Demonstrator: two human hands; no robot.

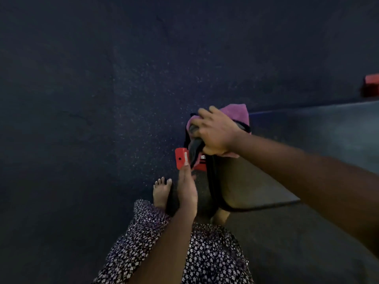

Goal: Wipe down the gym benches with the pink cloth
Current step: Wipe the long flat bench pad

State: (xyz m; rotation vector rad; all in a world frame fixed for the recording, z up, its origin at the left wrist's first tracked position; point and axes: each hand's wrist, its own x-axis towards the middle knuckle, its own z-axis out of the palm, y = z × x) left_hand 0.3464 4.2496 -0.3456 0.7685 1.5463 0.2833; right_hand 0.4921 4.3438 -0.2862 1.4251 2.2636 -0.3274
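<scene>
The dark padded bench (252, 185) ran from the lower right up to its narrow end near the middle of the view. On that narrow end lay the pink cloth (239, 113), bunched over the pad's edge. The right hand (215, 133) was on top of the cloth with its fingers curled down around it, gripping it against the pad; pink fabric showed beyond the knuckles and again under the heel of the hand. A dark grey fold hung just below that hand at the bench's end, and what it was could not be told. Below the end of the bench sat a red frame piece (180, 160). The left hand (187, 191) reached toward it with straight fingers and held nothing; whether a fingertip touched the red part was unclear. Left of the bench, a bare foot (161, 191) stood on the dark speckled floor (102, 99), beside the hem of a flower-print dress (211, 253). Beyond the bench to the right lay another dark, flat surface (317, 130), with a blurred red object (371, 86) past it.
</scene>
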